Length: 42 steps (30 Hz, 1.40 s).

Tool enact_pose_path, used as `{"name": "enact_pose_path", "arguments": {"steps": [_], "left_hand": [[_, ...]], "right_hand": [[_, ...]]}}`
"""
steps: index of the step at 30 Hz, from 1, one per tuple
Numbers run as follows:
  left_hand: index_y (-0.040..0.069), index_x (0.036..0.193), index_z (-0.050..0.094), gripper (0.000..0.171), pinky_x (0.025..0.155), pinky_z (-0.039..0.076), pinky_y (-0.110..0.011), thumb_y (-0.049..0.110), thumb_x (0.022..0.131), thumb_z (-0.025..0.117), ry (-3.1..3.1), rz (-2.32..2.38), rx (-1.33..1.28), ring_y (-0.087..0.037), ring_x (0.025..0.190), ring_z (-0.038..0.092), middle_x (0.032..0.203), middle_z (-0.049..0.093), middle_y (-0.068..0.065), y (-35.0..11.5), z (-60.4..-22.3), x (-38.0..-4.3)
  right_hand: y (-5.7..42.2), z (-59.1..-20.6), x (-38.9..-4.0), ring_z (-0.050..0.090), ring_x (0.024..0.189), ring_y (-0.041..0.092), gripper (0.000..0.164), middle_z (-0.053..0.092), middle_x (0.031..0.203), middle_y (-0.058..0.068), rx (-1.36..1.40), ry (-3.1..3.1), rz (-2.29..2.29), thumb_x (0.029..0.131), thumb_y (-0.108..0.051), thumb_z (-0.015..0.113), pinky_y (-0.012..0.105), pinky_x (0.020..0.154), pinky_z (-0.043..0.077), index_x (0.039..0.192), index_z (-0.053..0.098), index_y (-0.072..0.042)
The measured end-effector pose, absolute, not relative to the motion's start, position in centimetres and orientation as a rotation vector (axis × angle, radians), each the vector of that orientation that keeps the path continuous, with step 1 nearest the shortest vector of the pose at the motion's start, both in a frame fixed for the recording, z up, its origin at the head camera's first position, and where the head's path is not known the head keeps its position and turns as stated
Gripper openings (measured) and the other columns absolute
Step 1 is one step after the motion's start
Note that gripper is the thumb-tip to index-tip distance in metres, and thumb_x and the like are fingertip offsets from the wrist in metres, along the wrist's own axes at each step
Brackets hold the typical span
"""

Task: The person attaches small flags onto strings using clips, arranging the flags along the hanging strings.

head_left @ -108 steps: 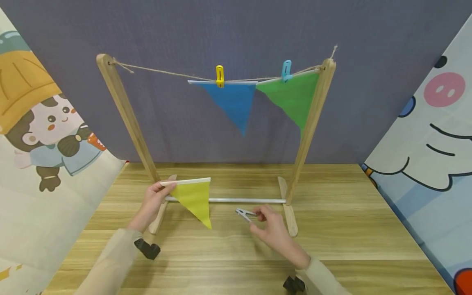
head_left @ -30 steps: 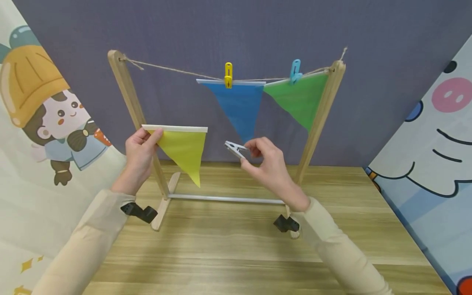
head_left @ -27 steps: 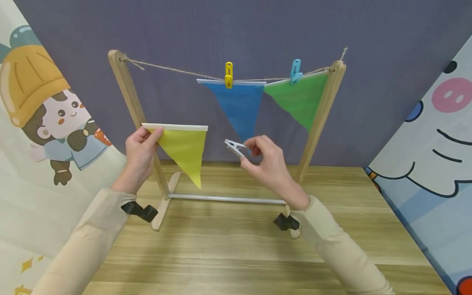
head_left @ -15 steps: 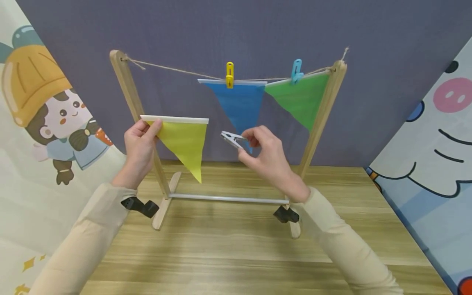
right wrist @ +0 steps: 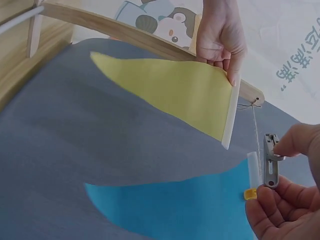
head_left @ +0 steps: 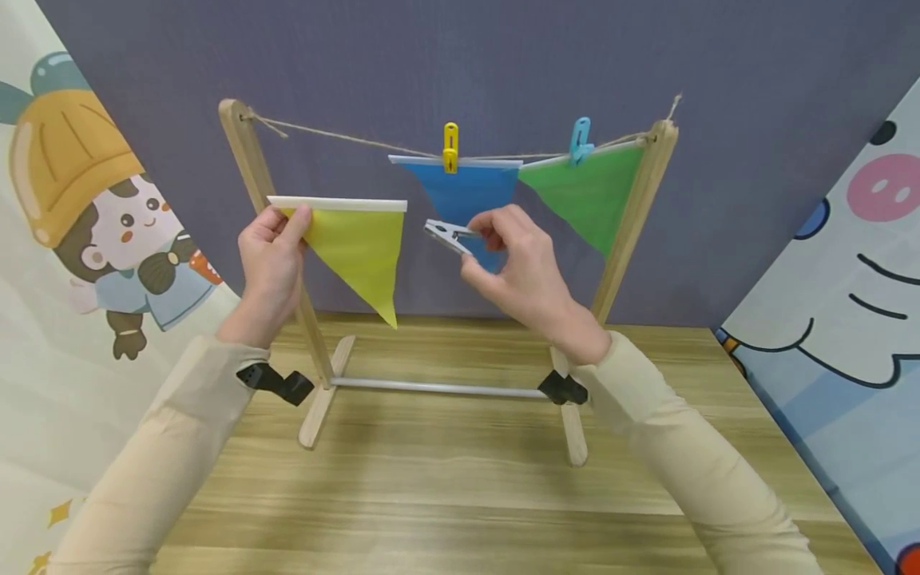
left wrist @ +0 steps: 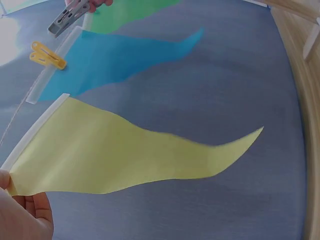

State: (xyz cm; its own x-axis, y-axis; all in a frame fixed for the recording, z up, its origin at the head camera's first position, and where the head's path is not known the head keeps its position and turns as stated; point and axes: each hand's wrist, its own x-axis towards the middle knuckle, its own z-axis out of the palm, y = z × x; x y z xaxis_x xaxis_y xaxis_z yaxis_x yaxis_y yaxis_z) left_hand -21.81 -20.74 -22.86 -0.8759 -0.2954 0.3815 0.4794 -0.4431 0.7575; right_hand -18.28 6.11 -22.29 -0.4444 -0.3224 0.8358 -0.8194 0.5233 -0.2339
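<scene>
My left hand (head_left: pixel 271 249) pinches the white-edged top left corner of a yellow triangular pennant (head_left: pixel 362 247), which hangs point down below the string. In my right hand (head_left: pixel 521 263) a grey clothespin (head_left: pixel 447 234) is pinched by its handle ends, its nose toward the pennant's right corner. Behind that hand a blue pennant (head_left: pixel 460 188) hangs from the twine (head_left: pixel 338 137) by a yellow clothespin (head_left: pixel 450 148). To its right a green pennant (head_left: pixel 585 192) hangs by a light blue clothespin (head_left: pixel 580 141). The right wrist view shows the grey clothespin (right wrist: pixel 271 160) between thumb and fingers.
A wooden frame holds the twine between its left post (head_left: pixel 247 156) and right post (head_left: pixel 636 224). A white rod (head_left: pixel 431 387) joins its feet on the wood-grain table (head_left: pixel 431 495). A grey-blue backdrop (head_left: pixel 345 56) stands behind, with cartoon-printed cloths at both sides.
Both hands have risen from near the table toward the twine, carrying the yellow pennant and the grey clothespin. The head view has shifted slightly. The hung pennants stay on the twine.
</scene>
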Motion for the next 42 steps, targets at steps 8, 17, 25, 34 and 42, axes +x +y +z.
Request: {"name": "enact_pose_path", "arguments": {"steps": [8, 17, 25, 34, 42], "left_hand": [[-0.002, 0.087, 0.066, 0.004, 0.077, 0.049, -0.023, -0.002, 0.087, 0.062, -1.259, -2.366, -0.221, -0.016, 0.082, 0.059, 0.085, 0.064, -0.010, -20.3, -21.5, -21.9], [-0.004, 0.087, 0.064, 0.005, 0.080, 0.049, -0.024, -0.004, 0.088, 0.060, -1.179, -2.366, -0.183, -0.017, 0.083, 0.058, 0.086, 0.062, -0.011, -19.5, -20.0, -22.6], [-0.004, 0.083, 0.064, 0.006, 0.072, 0.049, -0.023, -0.004, 0.088, 0.060, -1.151, -2.345, -0.162, -0.016, 0.075, 0.057, 0.082, 0.061, -0.010, -19.0, -18.9, -22.9], [-0.002, 0.084, 0.064, 0.007, 0.076, 0.047, -0.022, 0.000, 0.089, 0.060, -1.159, -2.350, -0.109, -0.014, 0.079, 0.056, 0.085, 0.059, -0.009, -18.9, -18.1, -23.2], [-0.003, 0.081, 0.063, 0.010, 0.072, 0.048, -0.022, -0.001, 0.090, 0.058, -1.096, -2.414, -0.068, -0.015, 0.078, 0.056, 0.087, 0.057, -0.009, -18.7, -17.5, -23.6]], "right_hand": [[5.4, -19.9, -18.7, 0.045, 0.073, 0.024, 0.020, 0.051, 0.083, 0.017, 0.962, -1.943, 0.763, 0.079, -0.004, 0.062, 0.031, 0.066, 0.039, 0.096, 0.058, 0.006], [4.0, -17.3, -19.2, 0.044, 0.075, 0.024, 0.020, 0.049, 0.084, 0.015, 0.971, -1.944, 0.749, 0.080, -0.003, 0.060, 0.029, 0.068, 0.036, 0.097, 0.060, 0.007], [2.9, -15.7, -19.7, 0.042, 0.077, 0.023, 0.019, 0.047, 0.083, 0.014, 0.960, -1.985, 0.746, 0.081, -0.002, 0.057, 0.029, 0.068, 0.033, 0.097, 0.062, 0.006], [2.7, -14.5, -20.1, 0.043, 0.077, 0.024, 0.020, 0.049, 0.089, 0.017, 0.957, -2.033, 0.740, 0.084, -0.001, 0.057, 0.027, 0.068, 0.035, 0.101, 0.062, 0.008], [2.1, -13.0, -20.5, 0.043, 0.078, 0.020, 0.023, 0.049, 0.090, 0.014, 0.912, -2.107, 0.691, 0.086, -0.004, 0.056, 0.027, 0.069, 0.034, 0.106, 0.063, 0.006]]}}
